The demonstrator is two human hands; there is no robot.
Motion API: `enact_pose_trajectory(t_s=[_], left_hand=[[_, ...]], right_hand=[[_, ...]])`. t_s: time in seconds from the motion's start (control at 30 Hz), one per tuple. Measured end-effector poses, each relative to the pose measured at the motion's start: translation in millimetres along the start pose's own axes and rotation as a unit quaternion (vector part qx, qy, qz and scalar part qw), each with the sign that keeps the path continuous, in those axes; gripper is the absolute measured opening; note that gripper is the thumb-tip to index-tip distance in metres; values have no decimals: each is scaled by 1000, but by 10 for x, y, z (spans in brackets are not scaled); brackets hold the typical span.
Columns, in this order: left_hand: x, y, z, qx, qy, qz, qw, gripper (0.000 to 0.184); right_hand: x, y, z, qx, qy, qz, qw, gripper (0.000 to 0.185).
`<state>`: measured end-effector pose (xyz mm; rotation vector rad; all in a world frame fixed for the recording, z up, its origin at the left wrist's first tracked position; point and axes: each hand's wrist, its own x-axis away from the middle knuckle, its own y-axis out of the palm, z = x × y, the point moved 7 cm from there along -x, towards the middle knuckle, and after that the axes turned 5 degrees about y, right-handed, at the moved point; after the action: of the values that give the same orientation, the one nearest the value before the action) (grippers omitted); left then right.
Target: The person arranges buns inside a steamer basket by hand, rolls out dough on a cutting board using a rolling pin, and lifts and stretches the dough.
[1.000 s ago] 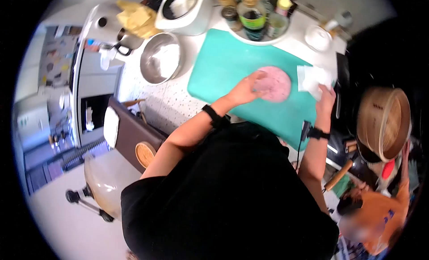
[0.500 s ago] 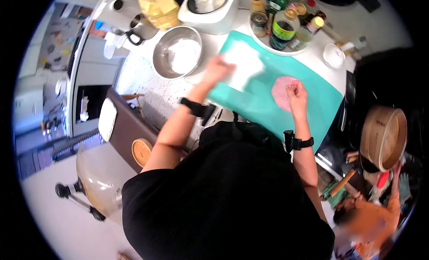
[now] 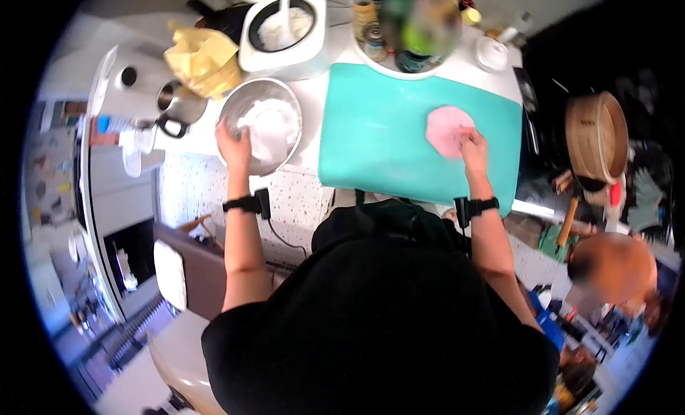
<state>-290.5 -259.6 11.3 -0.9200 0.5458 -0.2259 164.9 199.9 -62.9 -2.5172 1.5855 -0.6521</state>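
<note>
My left hand (image 3: 235, 145) is at the left rim of a metal bowl (image 3: 295, 104), with its thumb over the inside and its fingers around the wall. Something white (image 3: 270, 129) lies inside the bowl; whether it is powder or a sheet I cannot tell. On the turquoise mat (image 3: 371, 140) is a flat, pink, roughly round sheet (image 3: 446, 129), its exact kind unclear. My right hand (image 3: 472, 147) pinches the lower right edge of this pink sheet, fingertips pressed together.
Behind the bowl stands a rice cooker (image 3: 317, 44) with white contents. A yellow bag (image 3: 203, 58) and a metal jug (image 3: 178, 104) are further left. Bottles fill a round tray (image 3: 371, 62) behind the mat. A bamboo steamer (image 3: 589, 137) sits right. Another person's orange clothing (image 3: 628, 265) shows lower right.
My left hand has moved left from a blurred white item over the mat to the bowl. That white item is gone from the mat. My right hand stays at the pink sheet. The view has shifted.
</note>
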Motion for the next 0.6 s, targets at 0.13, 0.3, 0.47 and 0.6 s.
enact_pose_trajectory(t_s=[0.13,0.3,0.47,0.6], left_hand=[[116,-348,623,116,44,38,992,55],[199,-447,1132,166,83,19,983,46],[215,-198,1797,191,150,-21,970,43],[302,128,2477,209,206,-83,952,43]], right_hand=[[35,84,-276,110,-120,100,982,19],[186,140,-604,209,-107,182,955,22],[225,255,-666,406,-111,170,891,33],[258,88,-511,400,-96,181,893,52]])
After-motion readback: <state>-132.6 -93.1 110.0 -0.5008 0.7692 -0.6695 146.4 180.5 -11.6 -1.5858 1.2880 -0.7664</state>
